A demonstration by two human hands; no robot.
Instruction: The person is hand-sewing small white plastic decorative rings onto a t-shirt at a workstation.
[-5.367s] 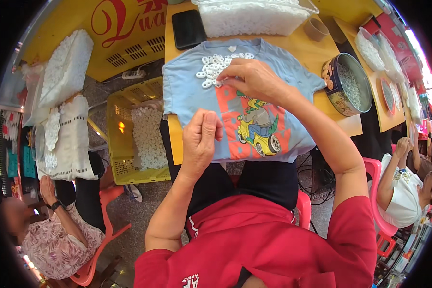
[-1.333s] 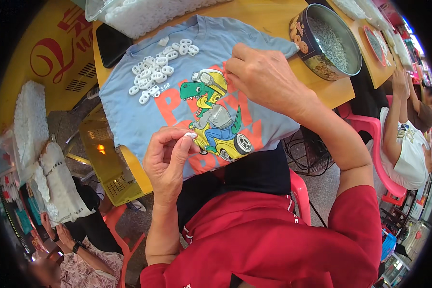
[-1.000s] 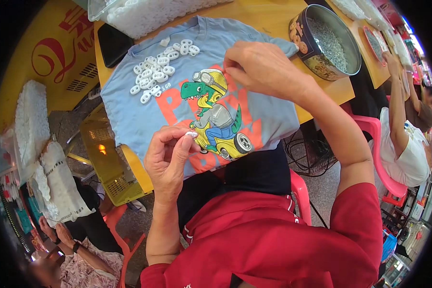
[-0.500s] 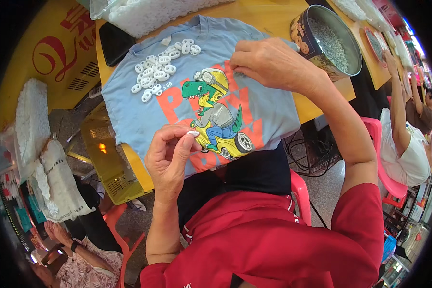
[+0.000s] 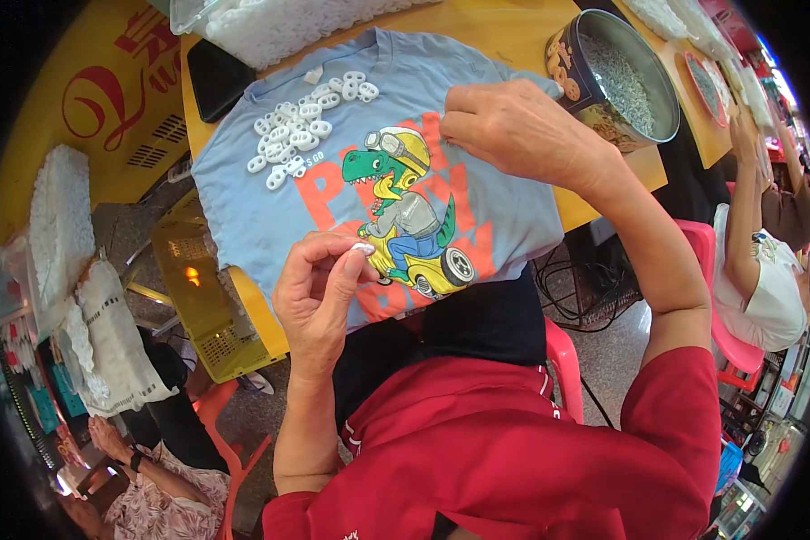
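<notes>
Between the thumb and index finger of my left hand (image 5: 319, 288) is a small white plastic piece (image 5: 363, 248). It looks like the oval two-hole pieces (image 5: 283, 135) heaped on the light-blue T-shirt (image 5: 243, 211), left of its dinosaur print. The shirt lies spread over the table in front of me. My right hand (image 5: 513, 121) rests on the shirt's upper right part, fingers curled together and tips pointing down; whatever they pinch, if anything, is hidden. Just beyond that hand stands a round tin (image 5: 594, 108) full of small silvery metal bits, which look like springs.
A clear tub (image 5: 283, 31) of white pieces stands at the table's far edge, with a dark flat tray or case (image 5: 216, 81) beside it. Yellow crates (image 5: 193, 270) stand below on the left. Other people sit at both sides. A pink chair (image 5: 562, 364) is beneath me.
My right hand has shifted slightly to the right and toward me over the shirt. My left hand keeps its pinch on the white piece, almost still.
</notes>
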